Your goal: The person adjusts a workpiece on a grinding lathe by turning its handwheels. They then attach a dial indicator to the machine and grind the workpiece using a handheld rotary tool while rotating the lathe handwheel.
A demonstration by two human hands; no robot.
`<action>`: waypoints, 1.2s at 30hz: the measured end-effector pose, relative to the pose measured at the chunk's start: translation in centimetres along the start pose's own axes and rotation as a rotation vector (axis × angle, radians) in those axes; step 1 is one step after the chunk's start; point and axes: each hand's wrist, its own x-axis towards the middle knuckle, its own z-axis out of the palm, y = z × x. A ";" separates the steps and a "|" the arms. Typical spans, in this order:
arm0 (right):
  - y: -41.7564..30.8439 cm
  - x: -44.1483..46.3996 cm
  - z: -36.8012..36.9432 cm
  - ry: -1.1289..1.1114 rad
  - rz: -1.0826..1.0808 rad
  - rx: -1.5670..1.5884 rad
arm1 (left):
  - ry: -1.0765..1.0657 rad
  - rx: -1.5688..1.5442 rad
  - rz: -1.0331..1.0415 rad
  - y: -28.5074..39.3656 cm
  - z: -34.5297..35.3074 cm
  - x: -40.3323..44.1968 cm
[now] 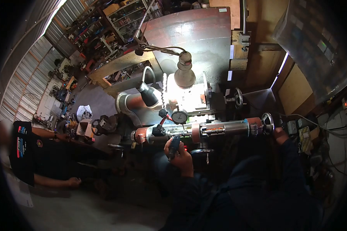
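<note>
My left hand (183,158) is closed around a dark, cylindrical hand tool (174,148), its exact kind unclear. The tool's upper end points at the brightly lit machine slide in front of me. Just above it, a round dial indicator (179,116) hangs on a jointed arm with a black and red clamp (164,114). At the slide's right end, my right hand (281,135) appears curled at the rim of a metal handwheel (268,123); its fingers are mostly hidden.
A work lamp (148,94) leans over the machine, beside the grey spindle housing (185,75). A second handwheel (239,98) stands behind on the right. At left, a person in a dark shirt (25,150) stands close by. Cluttered shelves (127,19) line the back.
</note>
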 end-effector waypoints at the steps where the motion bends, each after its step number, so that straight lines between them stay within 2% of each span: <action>1: 1.2 0.5 0.8 0.056 -0.032 0.030 | 0.003 -0.033 -0.016 -0.1 0.1 -0.1; 3: 2.8 1.3 2.5 0.163 -0.094 0.091 | -0.001 -0.041 -0.025 -0.4 0.1 -0.3; 4: 3.0 1.2 2.7 0.121 -0.079 0.191 | -0.008 -0.016 -0.015 -0.6 0.0 -0.4; 8: -4.1 0.0 1.0 -0.004 -0.010 0.514 | -0.029 -0.006 -0.003 -0.9 -0.2 -0.5; 12: -4.5 0.4 1.1 -0.041 0.175 0.733 | -0.044 0.013 -0.045 -1.2 -0.3 -0.9; 15: -1.2 2.5 2.5 0.080 -0.082 0.437 | -0.043 0.013 -0.064 -1.1 0.1 -1.0; 19: -4.6 1.4 1.1 0.030 0.065 0.563 | -0.073 0.185 0.111 -1.2 0.2 -0.8; 21: -3.9 1.7 1.3 0.032 0.082 0.635 | -0.075 0.246 0.169 -1.0 0.4 -0.5; 27: -3.1 1.9 2.5 0.067 -0.033 0.663 | -0.037 0.271 0.210 -0.9 0.7 -0.3; 29: -2.7 2.0 2.8 0.078 -0.005 0.642 | -0.008 0.230 0.195 -0.5 0.5 -0.3; 32: -3.3 1.7 2.7 0.112 -0.003 0.632 | 0.068 0.208 0.403 0.5 0.3 0.2; 35: -4.6 0.9 1.8 0.124 0.011 0.575 | -0.133 0.362 0.240 0.3 0.1 0.8; 36: -5.0 0.9 1.6 0.126 0.017 0.548 | -0.095 0.348 0.291 0.3 0.0 0.9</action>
